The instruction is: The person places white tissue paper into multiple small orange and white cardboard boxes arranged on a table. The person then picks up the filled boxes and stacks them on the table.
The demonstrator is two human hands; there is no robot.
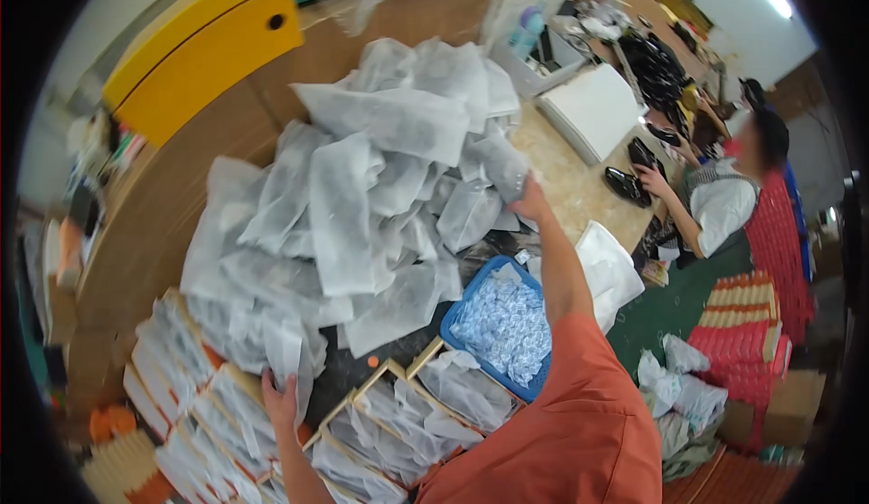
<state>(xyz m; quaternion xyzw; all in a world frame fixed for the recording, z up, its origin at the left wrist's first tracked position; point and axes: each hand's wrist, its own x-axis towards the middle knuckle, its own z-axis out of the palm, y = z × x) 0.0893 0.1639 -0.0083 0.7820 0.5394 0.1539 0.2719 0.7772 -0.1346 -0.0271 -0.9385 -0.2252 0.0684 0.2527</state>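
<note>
Heaped across the pale wooden worktable (579, 187): a big pile of white translucent non-woven bags (362, 196), crumpled and overlapping, dark shapes showing faintly through some. Just right of the pile, a blue rectangular plastic tray (450, 323) filled with small white sachets (504, 323). Along the near edge, rows of open cardboard boxes (380, 413), each lined with white tissue wrapping. Left hand (279, 400) closed on the lower edge of the pile, fingers gripping one bag. Right hand (529, 201) raised at the pile's right side, pinching another bag. Farther right, another person (724, 201) handling glossy black shoes (626, 183).
</note>
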